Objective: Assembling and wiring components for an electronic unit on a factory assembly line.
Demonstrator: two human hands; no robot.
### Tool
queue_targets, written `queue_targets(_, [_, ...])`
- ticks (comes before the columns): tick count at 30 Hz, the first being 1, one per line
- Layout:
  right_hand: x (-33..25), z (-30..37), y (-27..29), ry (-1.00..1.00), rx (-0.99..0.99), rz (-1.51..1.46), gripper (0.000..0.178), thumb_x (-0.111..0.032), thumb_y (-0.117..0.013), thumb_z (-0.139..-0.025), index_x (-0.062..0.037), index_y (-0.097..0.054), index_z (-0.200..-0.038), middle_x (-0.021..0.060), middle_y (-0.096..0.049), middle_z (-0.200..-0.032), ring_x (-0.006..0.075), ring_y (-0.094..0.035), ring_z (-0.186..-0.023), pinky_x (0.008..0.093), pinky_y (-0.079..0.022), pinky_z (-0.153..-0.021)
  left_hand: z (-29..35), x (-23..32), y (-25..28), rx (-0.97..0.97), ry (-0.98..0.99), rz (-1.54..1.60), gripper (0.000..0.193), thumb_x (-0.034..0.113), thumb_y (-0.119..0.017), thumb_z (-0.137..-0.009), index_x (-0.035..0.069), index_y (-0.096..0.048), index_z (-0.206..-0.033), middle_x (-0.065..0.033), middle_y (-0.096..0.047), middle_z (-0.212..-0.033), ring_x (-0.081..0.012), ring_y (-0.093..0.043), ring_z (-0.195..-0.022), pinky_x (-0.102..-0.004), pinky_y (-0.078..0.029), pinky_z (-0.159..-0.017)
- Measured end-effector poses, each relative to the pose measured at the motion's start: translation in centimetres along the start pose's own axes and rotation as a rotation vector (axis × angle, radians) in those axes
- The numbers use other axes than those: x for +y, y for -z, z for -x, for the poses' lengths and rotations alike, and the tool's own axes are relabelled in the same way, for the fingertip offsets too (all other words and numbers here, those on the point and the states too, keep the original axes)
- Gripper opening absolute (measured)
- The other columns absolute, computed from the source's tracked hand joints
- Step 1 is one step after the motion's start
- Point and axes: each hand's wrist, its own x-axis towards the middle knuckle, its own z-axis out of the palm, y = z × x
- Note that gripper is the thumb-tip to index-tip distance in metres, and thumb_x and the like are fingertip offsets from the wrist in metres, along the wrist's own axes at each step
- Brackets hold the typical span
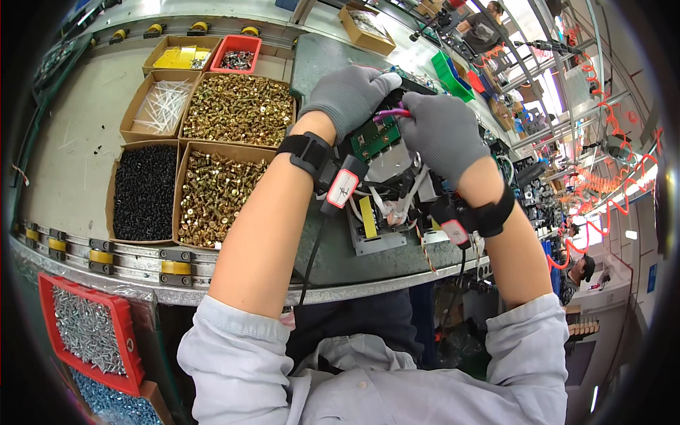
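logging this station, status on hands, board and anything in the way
Left hand at far side of green board; right hand at purple item; both grips unclear. Board partly visible. Possible obstruction: white cables, near side.

Setting is a factory workshop: boxed screws (145, 191) on the bench (78, 142), a green circuit board (375, 139), coiled orange hoses (593, 180), other people (485, 32) beyond.

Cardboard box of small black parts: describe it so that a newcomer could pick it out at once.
On the person's left, a pale workbench surface holds open boxes. In the row nearest the person, the cardboard box of small black parts is leftmost. Its dark filling sets it apart from the gold-coloured metal fasteners to its right and the thin white strips behind it.
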Motion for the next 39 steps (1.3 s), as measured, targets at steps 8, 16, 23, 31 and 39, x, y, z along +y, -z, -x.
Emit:
queue_targets(8, [7.6, 7.8, 8.6, -0.224, 0.288, -0.957, 0.034, -0.034, -0.050, -0.094, -0.0044, -0.064, -0.104, -0.0064, -0.038, -0.061, 0.0033, -0.035, -0.052, 0.0180, -0.028, -0.051, -0.1, 0.5, 0.6, -0.163, -0.014, 0.244, 0.047, 0.043, -0.057, -0.089, -0.002, -0.065, -0.100, -0.0022, -0.061, -0.079, -0.0091, -0.053, -0.077, -0.0280, -0.045, -0.071])
queue_targets(16, [13.4, 12.4, 1.9, -0.414, 0.237, -1.047, 0.030, -0.026, -0.050, -0.094, -0.0044, -0.059, -0.113, -0.0030, -0.050, -0.078, 0.0036, -0.041, -0.061, 0.0179, -0.033, -0.054, -2.2, 10.2, 3.5, -0.003, -0.145, 0.422, 0.034, 0.029, -0.054, -0.092, 0.002, -0.061, -0.112, -0.0060, -0.067, -0.096, -0.0116, -0.064, -0.076, -0.0212, -0.053, -0.064])
queue_targets(23, [16.2, 12.8, -2.3, -0.125, 0.190, -0.781, 0.037, -0.021, -0.048, -0.095, 0.0011, -0.053, -0.123, 0.0013, -0.052, -0.074, 0.0071, -0.047, -0.064, 0.0241, -0.041, -0.059, -3.9, 17.4, -4.6, -0.426, -0.235, 0.348, 0.024, 0.022, -0.056, -0.087, 0.003, -0.063, -0.100, -0.0120, -0.067, -0.091, -0.0200, -0.067, -0.079, -0.0290, -0.055, -0.064])
queue_targets(31, [16.6, 9.9, -4.8, -0.277, 0.302, -0.478, 0.022, -0.028, -0.057, -0.087, -0.0082, -0.062, -0.094, 0.0141, -0.061, -0.068, 0.0327, -0.061, -0.067, 0.0406, -0.047, -0.059, -9.8, 13.3, -11.9, -0.507, -0.486, -1.160, 0.022, 0.011, -0.055, -0.085, 0.005, -0.068, -0.103, -0.0142, -0.068, -0.088, -0.0290, -0.068, -0.078, -0.0379, -0.056, -0.067])
queue_targets(39, [16.2, 7.0, -6.9, 0.011, 0.332, -0.230, 0.012, -0.023, -0.062, -0.074, -0.0118, -0.064, -0.078, 0.0048, -0.061, -0.078, 0.0262, -0.065, -0.073, 0.0392, -0.052, -0.061, -10.3, 10.7, -13.7, -0.527, -0.093, -0.646, 0.026, 0.026, -0.058, -0.088, 0.003, -0.068, -0.091, -0.0107, -0.064, -0.067, -0.0200, -0.063, -0.054, -0.0338, -0.051, -0.055])
